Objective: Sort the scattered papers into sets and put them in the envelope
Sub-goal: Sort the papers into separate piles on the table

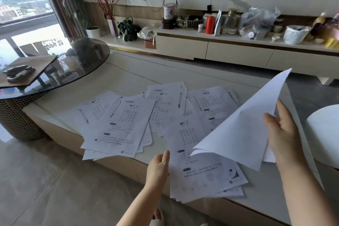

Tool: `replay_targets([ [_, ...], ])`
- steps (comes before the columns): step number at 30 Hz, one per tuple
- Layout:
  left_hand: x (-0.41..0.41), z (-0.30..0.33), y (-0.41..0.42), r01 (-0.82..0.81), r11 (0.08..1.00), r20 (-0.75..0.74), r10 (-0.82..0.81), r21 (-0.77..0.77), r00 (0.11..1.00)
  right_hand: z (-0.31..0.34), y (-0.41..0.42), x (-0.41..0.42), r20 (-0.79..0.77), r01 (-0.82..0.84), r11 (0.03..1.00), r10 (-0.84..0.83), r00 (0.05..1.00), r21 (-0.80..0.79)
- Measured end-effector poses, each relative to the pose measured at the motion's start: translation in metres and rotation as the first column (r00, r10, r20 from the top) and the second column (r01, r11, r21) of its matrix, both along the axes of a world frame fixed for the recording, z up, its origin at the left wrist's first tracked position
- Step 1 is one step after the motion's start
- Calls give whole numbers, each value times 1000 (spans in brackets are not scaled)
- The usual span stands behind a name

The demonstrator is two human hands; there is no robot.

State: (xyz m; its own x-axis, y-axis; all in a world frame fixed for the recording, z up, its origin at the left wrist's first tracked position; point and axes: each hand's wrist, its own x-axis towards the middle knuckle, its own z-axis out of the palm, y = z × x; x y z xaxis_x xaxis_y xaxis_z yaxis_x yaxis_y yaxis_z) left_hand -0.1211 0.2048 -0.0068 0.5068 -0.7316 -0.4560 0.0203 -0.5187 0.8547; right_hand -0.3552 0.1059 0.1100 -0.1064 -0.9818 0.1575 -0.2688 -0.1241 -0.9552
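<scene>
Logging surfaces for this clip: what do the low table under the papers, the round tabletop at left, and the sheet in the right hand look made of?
Low table: looks like pale stone or sintered slab, matte, with thin dark veins.
Round tabletop: tinted glass, glossy; it mirrors the window and plants.
Lifted sheet in the right hand: thin white paper, matte, curling where held.

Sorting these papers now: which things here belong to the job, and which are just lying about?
Job:
- scattered printed sheets on the low table
- lifted sheets, held by the right hand
- stack at the left hand

Lying about:
- stapler on the glass table
- red canister
- white basket
- potted plant
</scene>
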Motion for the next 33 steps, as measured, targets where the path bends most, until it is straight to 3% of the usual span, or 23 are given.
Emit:
replay_targets([
  [3, 2, -7, -6, -27, 998, 60, 24, 49, 998, 9, 5, -1, -201, -1, 997, -15, 979, -77],
  [6, 4, -10, -15, -93, 994, -28, 95, 62, 995, 11, 10, 10, -382, -105, 992, 68, 922, -76],
  [9, 7, -13, -24, -110, 992, -87, 116, 68, 989, -5, 10, 27, -581, -244, 970, 204, 788, 9],
  [14, 10, -7, -30, -121, 991, -194, 131, 63, 972, -53, 2, 67, -706, -412, 906, 352, 615, 93],
  [21, 13, -15, -32, 18, 999, -147, -12, 40, 989, -97, -1, 102, -582, -438, 815, 578, 572, 379],
  [27, 16, -14, -29, 165, 986, -183, -160, 12, 970, -109, 2, 110, -444, -409, 774, 619, 648, 483],
  [33, 15, -20, -27, 110, 993, -93, -113, -33, 989, -115, 0, 107, -312, -391, 749, 605, 732, 535],
])
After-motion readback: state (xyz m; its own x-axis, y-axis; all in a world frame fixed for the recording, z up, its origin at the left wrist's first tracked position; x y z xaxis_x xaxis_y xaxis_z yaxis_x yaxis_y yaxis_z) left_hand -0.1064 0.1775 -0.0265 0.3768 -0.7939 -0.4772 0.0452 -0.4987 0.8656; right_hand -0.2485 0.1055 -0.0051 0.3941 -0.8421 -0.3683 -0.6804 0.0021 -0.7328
